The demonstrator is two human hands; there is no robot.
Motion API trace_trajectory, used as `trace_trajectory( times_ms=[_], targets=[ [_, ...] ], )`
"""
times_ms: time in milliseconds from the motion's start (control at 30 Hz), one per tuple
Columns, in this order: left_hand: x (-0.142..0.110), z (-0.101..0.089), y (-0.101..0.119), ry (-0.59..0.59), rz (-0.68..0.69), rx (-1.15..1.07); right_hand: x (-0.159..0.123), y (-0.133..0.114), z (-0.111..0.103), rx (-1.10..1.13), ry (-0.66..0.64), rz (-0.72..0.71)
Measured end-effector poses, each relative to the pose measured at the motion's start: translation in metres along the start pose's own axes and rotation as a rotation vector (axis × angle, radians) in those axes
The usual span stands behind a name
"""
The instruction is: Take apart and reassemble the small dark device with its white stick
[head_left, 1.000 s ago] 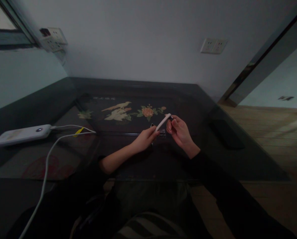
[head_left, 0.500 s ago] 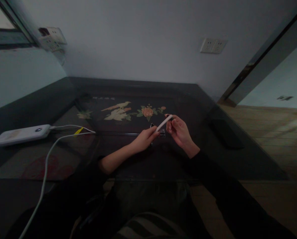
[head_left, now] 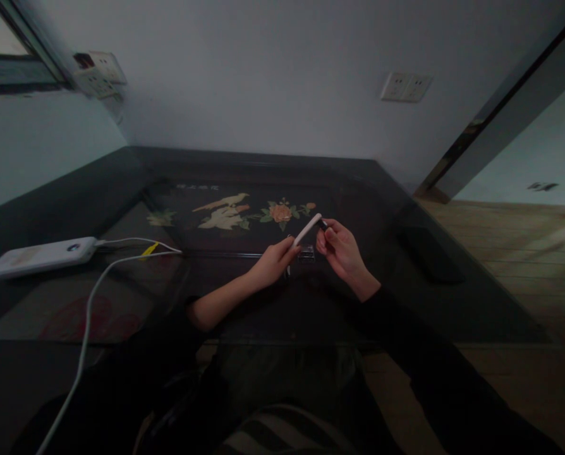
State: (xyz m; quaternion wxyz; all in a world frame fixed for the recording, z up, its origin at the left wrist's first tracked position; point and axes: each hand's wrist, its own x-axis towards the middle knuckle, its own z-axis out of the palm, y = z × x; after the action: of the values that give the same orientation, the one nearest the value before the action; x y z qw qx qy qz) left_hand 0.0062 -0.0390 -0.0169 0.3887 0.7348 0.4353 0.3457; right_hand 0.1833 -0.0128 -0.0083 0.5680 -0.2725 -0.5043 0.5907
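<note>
My left hand (head_left: 273, 260) is closed around the lower end of a slim white stick-shaped object (head_left: 307, 230), which tilts up to the right. Its exact kind is too dim to tell. Close to the upper end, my right hand (head_left: 342, 251) pinches a small dark piece (head_left: 322, 224). Whether that piece touches the white stick I cannot tell. Between the hands, on the dark glossy table (head_left: 244, 316), lies a small clear item with bright edges (head_left: 306, 254). A small shiny thing (head_left: 288, 272) shows just under my left hand, mostly hidden.
A white power bank (head_left: 40, 258) lies on the left, with a white cable (head_left: 87, 322) running toward me and a yellow tag (head_left: 150, 249) on it. A flat black object (head_left: 429, 256) rests on the right. Behind the table is a wall with sockets (head_left: 406, 87).
The white stick has tilted steeper and its upper end has come into view beside my right fingers. The dark piece in my right hand now shows more clearly.
</note>
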Motion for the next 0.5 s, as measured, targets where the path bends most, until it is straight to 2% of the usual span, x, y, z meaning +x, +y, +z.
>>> trace_trajectory(
  times_ms=[333,500],
  targets=[
    [-0.0042,0.0024,0.0073,-0.098,0.071,0.029,-0.0010,-0.0024,-0.0001,-0.016,0.002,-0.016],
    [-0.0031,0.0013,0.0064,-0.067,0.073,0.037,-0.0007,-0.0011,-0.0003,-0.032,0.005,-0.023]
  ],
)
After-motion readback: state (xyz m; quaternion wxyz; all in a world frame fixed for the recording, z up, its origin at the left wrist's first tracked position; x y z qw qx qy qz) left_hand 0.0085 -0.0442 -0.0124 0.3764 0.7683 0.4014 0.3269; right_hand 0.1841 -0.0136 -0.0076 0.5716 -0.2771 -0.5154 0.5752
